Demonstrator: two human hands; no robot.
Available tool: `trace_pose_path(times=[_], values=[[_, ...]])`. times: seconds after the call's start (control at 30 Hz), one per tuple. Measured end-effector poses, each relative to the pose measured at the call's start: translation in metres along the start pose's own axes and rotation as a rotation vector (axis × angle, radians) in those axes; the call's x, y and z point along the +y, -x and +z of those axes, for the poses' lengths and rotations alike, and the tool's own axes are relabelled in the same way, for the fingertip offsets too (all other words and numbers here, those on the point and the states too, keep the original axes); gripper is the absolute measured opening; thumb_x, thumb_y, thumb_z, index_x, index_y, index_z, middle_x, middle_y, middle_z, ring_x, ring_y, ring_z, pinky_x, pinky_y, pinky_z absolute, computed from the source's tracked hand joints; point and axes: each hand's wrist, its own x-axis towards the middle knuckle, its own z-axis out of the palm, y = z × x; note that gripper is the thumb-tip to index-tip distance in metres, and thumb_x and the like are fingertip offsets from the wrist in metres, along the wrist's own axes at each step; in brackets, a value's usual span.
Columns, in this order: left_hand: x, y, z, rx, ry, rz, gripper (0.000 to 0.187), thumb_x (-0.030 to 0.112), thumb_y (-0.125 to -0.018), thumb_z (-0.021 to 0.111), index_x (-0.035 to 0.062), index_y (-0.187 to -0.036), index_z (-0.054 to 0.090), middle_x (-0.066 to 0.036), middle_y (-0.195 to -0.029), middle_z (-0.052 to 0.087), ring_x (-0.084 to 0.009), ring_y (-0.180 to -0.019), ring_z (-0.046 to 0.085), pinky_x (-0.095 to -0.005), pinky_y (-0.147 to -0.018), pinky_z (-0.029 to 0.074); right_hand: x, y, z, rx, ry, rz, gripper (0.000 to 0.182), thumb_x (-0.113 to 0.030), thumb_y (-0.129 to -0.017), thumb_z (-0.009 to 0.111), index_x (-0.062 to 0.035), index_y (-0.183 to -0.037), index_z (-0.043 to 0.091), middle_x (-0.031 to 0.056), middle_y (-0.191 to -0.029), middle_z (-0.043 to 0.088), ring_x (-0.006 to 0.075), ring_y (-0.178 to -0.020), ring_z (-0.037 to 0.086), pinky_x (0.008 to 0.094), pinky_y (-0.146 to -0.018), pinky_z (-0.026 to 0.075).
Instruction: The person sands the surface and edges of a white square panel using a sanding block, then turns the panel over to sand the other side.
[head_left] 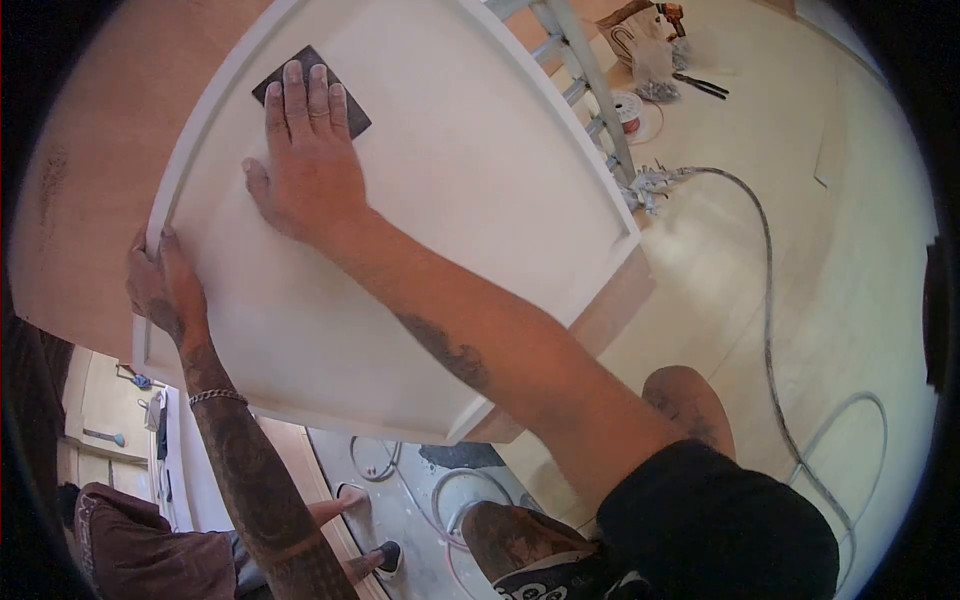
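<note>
A large white panel with a raised rim (430, 200) lies in front of me. My right hand (315, 165) rests flat on a dark square sheet (357, 118), like sandpaper, against the panel's upper left part. Its fingers are stretched over the sheet, thumb spread. My left hand (168, 280) grips the panel's left rim, with the fingers wrapped over the edge.
A ladder (590, 90) stands beyond the panel's right edge. On the floor are a wire spool (627, 112), pliers (702, 86), a drill (671, 16) and a long hose (768, 290). Another person (150, 550) is at the lower left.
</note>
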Motion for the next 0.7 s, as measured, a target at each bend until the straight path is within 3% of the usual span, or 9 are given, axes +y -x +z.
trace_pose_path(times=[0.07, 0.1, 0.17, 0.27, 0.33, 0.43, 0.5, 0.57, 0.7], values=[[-0.005, 0.0, 0.001, 0.007, 0.035, -0.033, 0.048, 0.038, -0.096, 0.06, 0.0038, -0.129, 0.063, -0.016, -0.126, 0.064, -0.0343, -0.122, 0.054, -0.0475, -0.11, 0.032, 0.029, 0.017, -0.033, -0.214, -0.07, -0.061, 0.08, -0.024, -0.084, 0.071, 0.0046, -0.149, 0.034, 0.0287, -0.159, 0.026, 0.0439, -0.151, 0.017, 0.0541, -0.124, 0.018], [-0.007, -0.001, 0.002, 0.008, 0.035, -0.034, 0.048, 0.038, -0.096, 0.06, 0.0038, -0.129, 0.063, -0.016, -0.126, 0.064, -0.0343, -0.122, 0.054, -0.0475, -0.11, 0.032, 0.05, 0.046, -0.052, -0.216, -0.027, 0.078, 0.076, -0.023, -0.084, 0.072, -0.0013, -0.148, 0.038, 0.0255, -0.16, 0.027, 0.0402, -0.151, 0.019, 0.0523, -0.123, 0.02], [-0.01, 0.001, 0.001, 0.033, 0.114, 0.018, 0.047, 0.038, -0.096, 0.06, 0.0037, -0.128, 0.063, -0.016, -0.126, 0.065, -0.0334, -0.122, 0.054, -0.0478, -0.109, 0.033, 0.094, 0.125, -0.096, -0.226, 0.252, 0.364, 0.086, -0.023, -0.089, 0.069, 0.0039, -0.155, 0.022, 0.0289, -0.161, 0.021, 0.0415, -0.151, 0.019, 0.0501, -0.125, 0.015], [-0.009, -0.003, 0.003, 0.0, 0.204, -0.015, 0.047, 0.04, -0.096, 0.06, 0.0045, -0.127, 0.064, -0.016, -0.125, 0.065, -0.0327, -0.121, 0.054, -0.048, -0.109, 0.032, 0.157, 0.238, -0.124, 0.052, 0.44, 1.112, 0.087, -0.037, -0.101, 0.052, 0.0124, -0.155, 0.005, 0.0309, -0.164, 0.006, 0.0445, -0.153, 0.005, 0.0494, -0.125, 0.003], [-0.011, -0.006, 0.004, 0.02, 0.107, 0.016, 0.047, 0.04, -0.096, 0.06, 0.0044, -0.127, 0.064, -0.016, -0.123, 0.065, -0.0333, -0.118, 0.056, -0.0484, -0.107, 0.035, 0.138, 0.2, -0.107, 0.006, 0.392, 1.228, 0.083, -0.035, -0.102, 0.047, 0.0196, -0.151, 0.006, 0.0355, -0.162, 0.005, 0.0462, -0.153, 0.004, 0.0497, -0.125, 0.002], [-0.006, -0.003, 0.001, 0.018, 0.057, 0.012, 0.045, 0.037, -0.096, 0.061, 0.0033, -0.126, 0.065, -0.017, -0.118, 0.068, -0.0343, -0.111, 0.061, -0.0474, -0.1, 0.043, 0.067, 0.105, -0.034, -0.02, 0.269, 0.483, 0.092, -0.034, -0.097, 0.056, 0.0188, -0.151, 0.005, 0.0388, -0.159, 0.009, 0.0539, -0.149, 0.005, 0.0569, -0.123, 0.003], [-0.002, -0.001, 0.0, 0.006, 0.108, -0.021, 0.043, 0.034, -0.097, 0.062, 0.0023, -0.125, 0.065, -0.017, -0.115, 0.07, -0.0346, -0.106, 0.065, -0.046, -0.094, 0.048, 0.01, 0.029, -0.012, -0.111, 0.006, 0.217, 0.094, -0.033, -0.091, 0.063, 0.0148, -0.152, 0.012, 0.0389, -0.158, 0.013, 0.054, -0.149, 0.01, 0.0596, -0.123, 0.009], [-0.003, -0.001, 0.0, 0.093, -0.063, 0.076, 0.044, 0.036, -0.095, 0.065, 0.0033, -0.125, 0.065, -0.018, -0.115, 0.069, -0.0352, -0.106, 0.065, -0.0471, -0.095, 0.047, -0.013, -0.006, 0.0, -0.093, -0.099, -0.131, 0.076, -0.03, -0.088, 0.066, 0.0083, -0.146, 0.035, 0.0309, -0.158, 0.026, 0.0466, -0.149, 0.02, 0.0547, -0.124, 0.013], [-0.026, -0.006, 0.009, 0.117, -0.175, 0.081, 0.045, 0.038, -0.094, 0.066, 0.0041, -0.123, 0.065, -0.018, -0.117, 0.068, -0.0356, -0.108, 0.064, -0.0482, -0.096, 0.046, 0.035, 0.041, -0.041, -0.291, -0.065, 0.084, 0.068, -0.026, -0.084, 0.07, -0.0061, -0.144, 0.044, 0.0208, -0.159, 0.031, 0.0355, -0.151, 0.024, 0.0506, -0.125, 0.017]])
